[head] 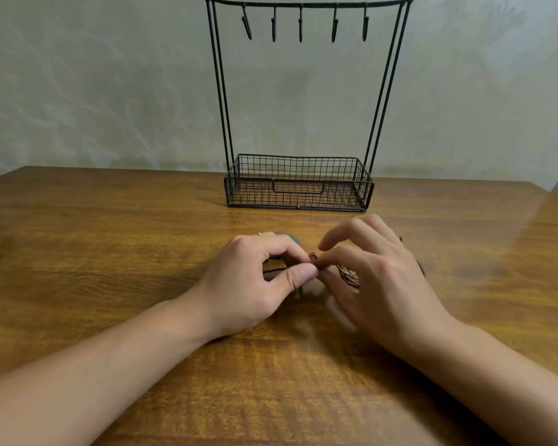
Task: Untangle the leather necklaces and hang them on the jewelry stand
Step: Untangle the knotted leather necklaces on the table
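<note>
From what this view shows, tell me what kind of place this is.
Probably a room in a home, though that is a guess. A black wire jewelry stand with bare hooks stands on a brown wooden table against a pale patterned wall, where two bare hands work at tangled leather necklaces.

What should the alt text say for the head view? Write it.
Two hands, left and right, pinch a tangle of brown leather cords just above a wooden table. Behind them stands a black wire jewelry stand with five bare hooks and a basket base.
</note>
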